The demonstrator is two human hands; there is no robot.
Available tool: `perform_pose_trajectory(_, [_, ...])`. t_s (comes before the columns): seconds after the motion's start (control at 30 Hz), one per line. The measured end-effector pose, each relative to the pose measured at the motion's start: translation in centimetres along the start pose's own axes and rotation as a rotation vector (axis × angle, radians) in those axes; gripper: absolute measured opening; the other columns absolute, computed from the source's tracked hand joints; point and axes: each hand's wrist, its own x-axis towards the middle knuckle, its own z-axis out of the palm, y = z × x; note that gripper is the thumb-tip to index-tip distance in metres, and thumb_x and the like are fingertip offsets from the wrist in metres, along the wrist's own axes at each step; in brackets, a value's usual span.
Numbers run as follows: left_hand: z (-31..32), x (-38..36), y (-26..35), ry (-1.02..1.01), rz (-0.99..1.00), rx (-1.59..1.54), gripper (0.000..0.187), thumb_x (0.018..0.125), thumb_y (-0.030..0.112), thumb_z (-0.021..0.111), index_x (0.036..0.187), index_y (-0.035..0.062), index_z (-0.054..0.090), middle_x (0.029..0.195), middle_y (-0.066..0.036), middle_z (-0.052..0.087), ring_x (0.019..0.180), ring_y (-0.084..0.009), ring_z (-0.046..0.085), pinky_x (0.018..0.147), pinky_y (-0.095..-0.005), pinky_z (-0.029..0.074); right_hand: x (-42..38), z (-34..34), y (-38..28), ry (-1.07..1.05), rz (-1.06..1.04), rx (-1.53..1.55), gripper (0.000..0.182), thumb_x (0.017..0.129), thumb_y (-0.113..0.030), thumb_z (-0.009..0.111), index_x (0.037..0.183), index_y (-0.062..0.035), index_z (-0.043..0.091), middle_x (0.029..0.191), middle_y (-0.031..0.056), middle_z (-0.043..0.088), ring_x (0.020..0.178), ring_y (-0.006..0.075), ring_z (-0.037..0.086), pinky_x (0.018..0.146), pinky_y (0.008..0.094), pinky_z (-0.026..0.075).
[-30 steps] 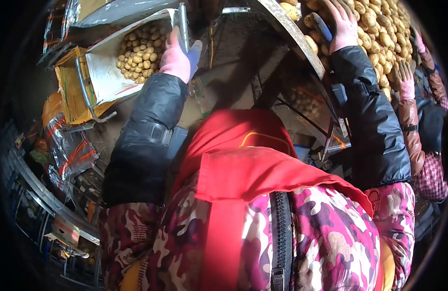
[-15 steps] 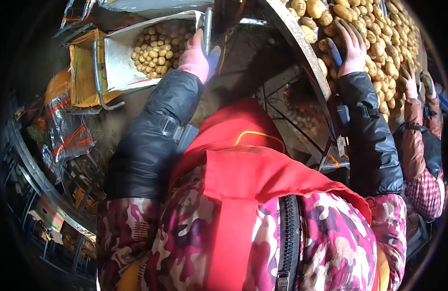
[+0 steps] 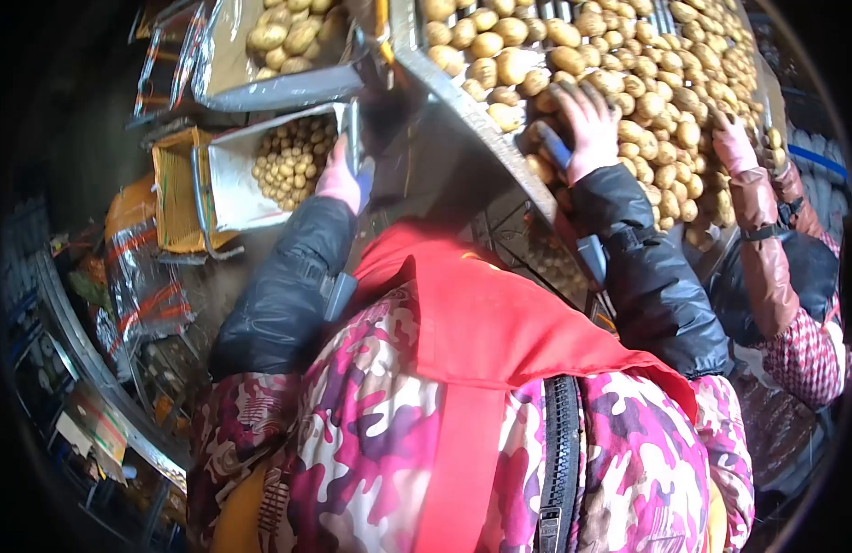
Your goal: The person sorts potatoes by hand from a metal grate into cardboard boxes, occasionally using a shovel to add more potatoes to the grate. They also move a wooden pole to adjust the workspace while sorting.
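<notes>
My left hand (image 3: 343, 181), in a pink glove with blue on the thumb, grips the right rim of a white-lined box (image 3: 232, 189). Its fingers lie on the inner side, the thumb outside. Small potatoes (image 3: 290, 161) are heaped in that box. My right hand (image 3: 587, 129), gloved the same way, rests with fingers spread on a broad heap of potatoes (image 3: 670, 120). These potatoes cover a metal-edged sorting table (image 3: 499, 152), whose slats show between some of them. Any potato beneath the right palm is hidden.
A plastic-lined box (image 3: 287, 89) of larger potatoes stands beyond the small-potato box. An orange mesh crate (image 3: 177, 189) sits left of it. At the right, a co-worker's gloved hand (image 3: 734, 147) reaches onto the heap. A curved metal rail (image 3: 103, 378) runs along the left.
My view has turned, so more of the table and the far box show. Both hands keep their places, the left on the box rim, the right spread on the potatoes.
</notes>
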Motion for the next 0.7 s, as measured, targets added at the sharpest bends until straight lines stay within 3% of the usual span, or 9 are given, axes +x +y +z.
perform_pose_trajectory(0.07, [-1.0, -0.1, 1.4, -0.034, -0.046, 0.016, 0.076, 0.094, 0.038, 0.069, 0.157, 0.0178, 0.032, 0.144, -0.026, 0.055, 0.120, -0.0470, 0.062, 0.101, -0.0524, 0.050, -0.9, -0.7, 0.6, -0.033, 0.019, 0.088, 0.058, 0.092, -0.033, 0.073, 0.145, -0.0133, 0.058, 0.148, 0.0137, 0.057, 0.144, 0.0393, 0.045, 0.121, 0.0549, 0.030])
perform_pose_trajectory(0.2, [-0.7, 0.0, 0.7, -0.020, -0.044, 0.041, 0.075, 0.094, 0.037, 0.067, 0.157, 0.0183, 0.033, 0.145, -0.027, 0.054, 0.120, -0.0480, 0.061, 0.102, -0.0519, 0.050, -5.5, -4.4, -0.6, 0.035, 0.176, 0.136, 0.053, 0.092, -0.024, 0.073, 0.141, -0.0085, 0.059, 0.145, 0.0169, 0.058, 0.141, 0.0390, 0.047, 0.119, 0.0517, 0.035])
perform_pose_trajectory(0.43, [0.2, 0.9, -0.5, -0.004, -0.029, -0.013, 0.075, 0.092, 0.035, 0.068, 0.157, 0.0174, 0.035, 0.137, -0.029, 0.059, 0.120, -0.0476, 0.061, 0.103, -0.0509, 0.049, -12.0, -6.3, 0.0, -0.033, 0.350, 0.172, 0.049, 0.094, -0.027, 0.067, 0.139, -0.0085, 0.059, 0.142, 0.0187, 0.059, 0.135, 0.0415, 0.050, 0.117, 0.0537, 0.036])
perform_pose_trajectory(0.63, [-0.2, 1.5, -0.9, -0.009, 0.063, -0.063, 0.071, 0.095, 0.021, 0.069, 0.155, 0.0050, 0.034, 0.137, -0.026, 0.060, 0.128, -0.0382, 0.060, 0.108, -0.0422, 0.046, -10.6, -6.0, 1.4, -0.017, 0.344, 0.195, 0.049, 0.095, -0.031, 0.064, 0.136, -0.0059, 0.059, 0.141, 0.0207, 0.058, 0.134, 0.0411, 0.051, 0.115, 0.0510, 0.038])
perform_pose_trajectory(0.7, [0.9, 2.8, -2.3, -0.037, -0.013, -0.358, 0.070, 0.095, 0.017, 0.070, 0.155, 0.0044, 0.034, 0.140, -0.024, 0.058, 0.130, -0.0342, 0.057, 0.110, -0.0403, 0.044, -11.1, -6.0, 1.5, -0.064, 0.315, 0.156, 0.047, 0.094, -0.031, 0.065, 0.134, -0.0064, 0.059, 0.140, 0.0205, 0.057, 0.135, 0.0409, 0.049, 0.115, 0.0531, 0.037])
